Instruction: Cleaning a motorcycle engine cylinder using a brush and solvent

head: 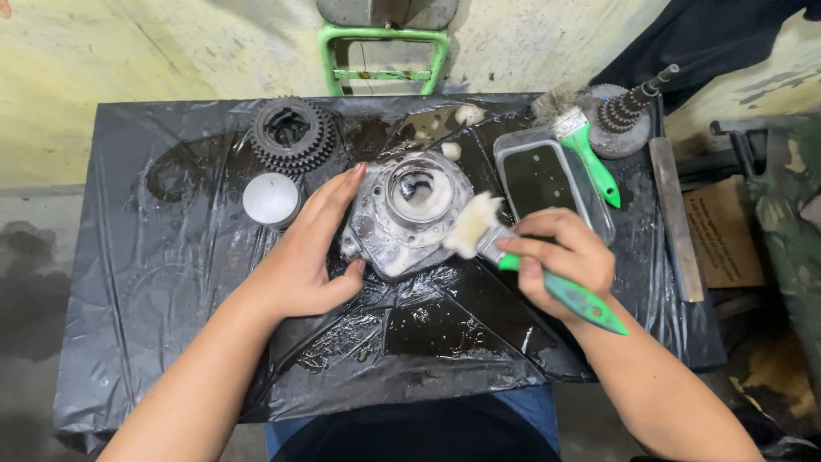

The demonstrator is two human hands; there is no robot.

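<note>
Your right hand (pixel 560 261) is pinching the green brush (pixel 513 257); your spread left hand (pixel 308 252) is bracing the metal housing (pixel 406 214), likely heavy, rigid, soapy-slick, beside the tray (pixel 547 175). Grip its rim.

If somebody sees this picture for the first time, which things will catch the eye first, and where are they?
At the centre of the black plastic sheet lies a soapy grey metal housing; the left hand rests against its left side, and the right hand holds a green-handled brush at its right edge. Behind, to the left, sits a dark stack of gears, and to the right a second green brush lies across a clear tray of dark liquid.
</note>
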